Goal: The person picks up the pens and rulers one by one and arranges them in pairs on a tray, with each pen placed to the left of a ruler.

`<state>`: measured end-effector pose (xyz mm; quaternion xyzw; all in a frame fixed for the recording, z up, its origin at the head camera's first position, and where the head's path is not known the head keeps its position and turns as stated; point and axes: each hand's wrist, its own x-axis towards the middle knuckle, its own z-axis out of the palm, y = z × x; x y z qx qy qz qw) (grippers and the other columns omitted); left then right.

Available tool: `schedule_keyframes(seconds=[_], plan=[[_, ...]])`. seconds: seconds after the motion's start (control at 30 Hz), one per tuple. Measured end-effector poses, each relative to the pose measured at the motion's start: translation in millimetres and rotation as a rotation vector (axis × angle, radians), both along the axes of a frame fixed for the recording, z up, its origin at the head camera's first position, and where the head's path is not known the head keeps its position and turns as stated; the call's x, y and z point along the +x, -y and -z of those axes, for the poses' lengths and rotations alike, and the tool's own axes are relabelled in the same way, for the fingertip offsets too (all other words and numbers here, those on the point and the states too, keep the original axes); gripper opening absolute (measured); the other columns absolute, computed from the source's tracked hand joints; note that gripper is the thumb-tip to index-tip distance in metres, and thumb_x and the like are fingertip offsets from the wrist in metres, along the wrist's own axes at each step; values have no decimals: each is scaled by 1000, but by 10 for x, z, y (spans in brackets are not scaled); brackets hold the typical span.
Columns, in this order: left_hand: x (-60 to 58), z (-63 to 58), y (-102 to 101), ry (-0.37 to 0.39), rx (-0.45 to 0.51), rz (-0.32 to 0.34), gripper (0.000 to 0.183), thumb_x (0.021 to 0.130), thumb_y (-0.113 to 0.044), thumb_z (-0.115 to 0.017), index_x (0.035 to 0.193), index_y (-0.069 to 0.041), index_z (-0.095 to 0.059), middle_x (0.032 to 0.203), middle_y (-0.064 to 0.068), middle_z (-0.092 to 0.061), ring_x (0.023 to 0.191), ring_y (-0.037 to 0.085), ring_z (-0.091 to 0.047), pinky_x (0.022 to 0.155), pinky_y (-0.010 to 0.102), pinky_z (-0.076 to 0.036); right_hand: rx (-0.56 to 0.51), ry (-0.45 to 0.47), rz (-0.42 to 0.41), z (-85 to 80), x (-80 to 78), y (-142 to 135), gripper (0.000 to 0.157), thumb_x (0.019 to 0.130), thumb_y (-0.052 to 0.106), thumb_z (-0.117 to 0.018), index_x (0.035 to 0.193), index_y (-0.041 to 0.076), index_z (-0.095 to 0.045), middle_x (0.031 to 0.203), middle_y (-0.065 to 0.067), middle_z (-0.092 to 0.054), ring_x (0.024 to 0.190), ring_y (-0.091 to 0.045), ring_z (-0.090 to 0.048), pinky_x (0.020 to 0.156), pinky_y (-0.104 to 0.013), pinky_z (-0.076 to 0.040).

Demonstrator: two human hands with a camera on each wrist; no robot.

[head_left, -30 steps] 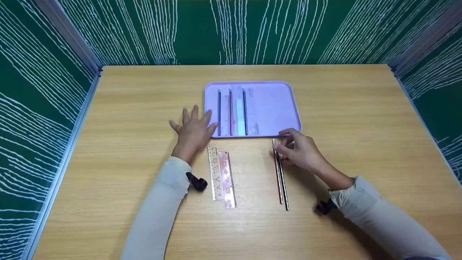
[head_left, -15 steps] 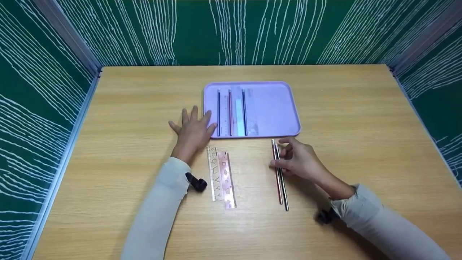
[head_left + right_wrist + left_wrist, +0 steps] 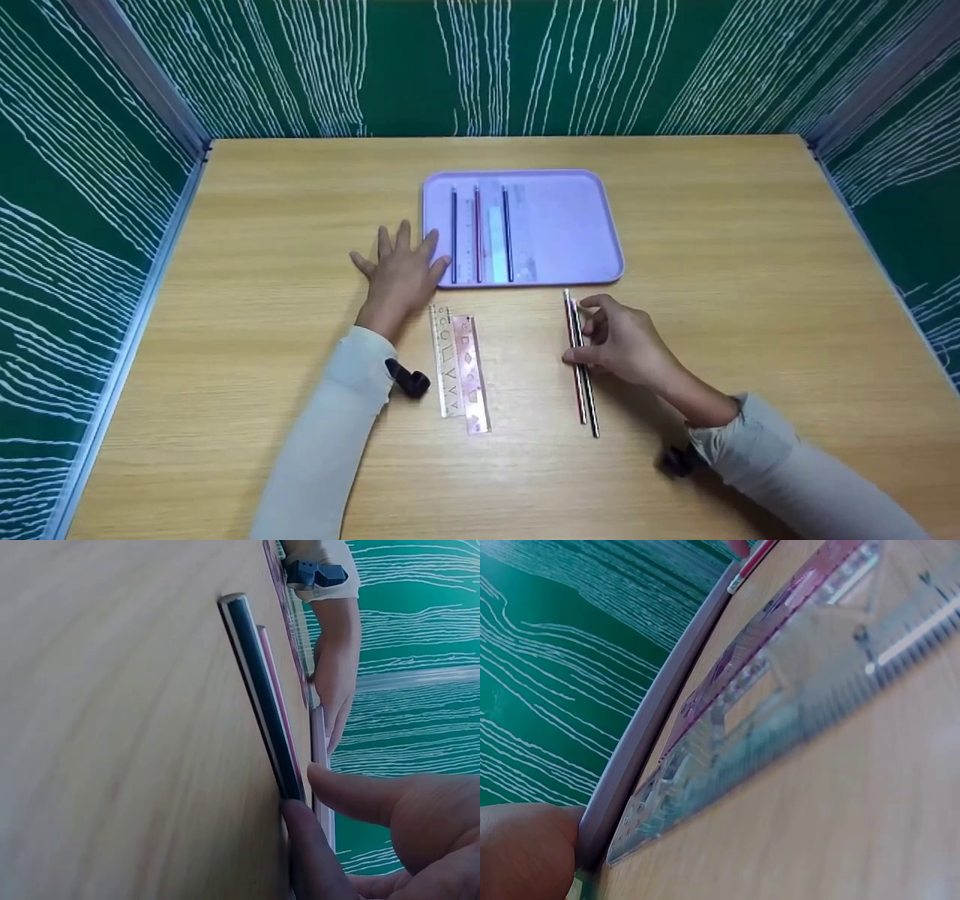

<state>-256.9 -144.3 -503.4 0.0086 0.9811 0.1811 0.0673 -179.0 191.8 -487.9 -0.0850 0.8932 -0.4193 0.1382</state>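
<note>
My right hand [image 3: 626,345] has its thumb and fingers on either side of two pencils lying side by side on the table: a red pencil [image 3: 572,330] and a dark striped pencil [image 3: 590,409]. In the right wrist view a finger touches the dark pencil [image 3: 259,690], while the thumb [image 3: 352,791] is close on the red one's side. My left hand [image 3: 401,281] rests with spread fingers at the lower left corner of the purple tray [image 3: 574,225]. Near its wrist lie a clear stencil ruler [image 3: 444,360] and a pink stencil ruler [image 3: 471,375], overlapping.
In the tray lie two dark pencils, a red pencil [image 3: 478,236] and several rulers, including a pale blue strip [image 3: 497,244]. Green walls with white lines [image 3: 405,67] stand behind and beside the wooden table [image 3: 262,300].
My right hand has slid from the tray's front edge toward me along the two pencils, which stay in place. The left hand, tray and stencil rulers have not moved.
</note>
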Motion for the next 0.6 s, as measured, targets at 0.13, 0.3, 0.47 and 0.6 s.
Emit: schedule_keyframes(seconds=[0.13,0.3,0.47,0.6], plan=[[-1,4,-3,-5,-2,4,62,105,-61,-36,161,-34,-31,172,15,-10,156,51,3,102,91,7,79,-72,-21,17,19,0,75,68,18,-96,131,3,-56,92,-5,-68,72,-13,-65,61,-24,-57],[-12,9,-5,-1,1,-1,63,104,-61,-37,161,-35,-31,173,15,-9,156,50,4,103,90,8,112,-101,-28,33,35,-7,72,67,17,-96,128,4,-59,91,-3,-68,77,-14,-62,65,-22,-52],[-12,22,-9,1,-6,-2,63,104,-62,-36,161,-35,-30,173,15,-9,156,50,4,103,90,8,111,-79,-29,31,44,-12,73,69,16,-95,130,4,-59,93,-3,-67,79,-15,-63,67,-22,-53],[-10,33,-6,1,-14,-5,63,104,-62,-36,161,-35,-30,173,14,-9,156,50,4,103,90,8,107,-70,-29,45,44,-17,72,70,16,-94,131,4,-58,94,-3,-68,78,-14,-63,66,-22,-54]])
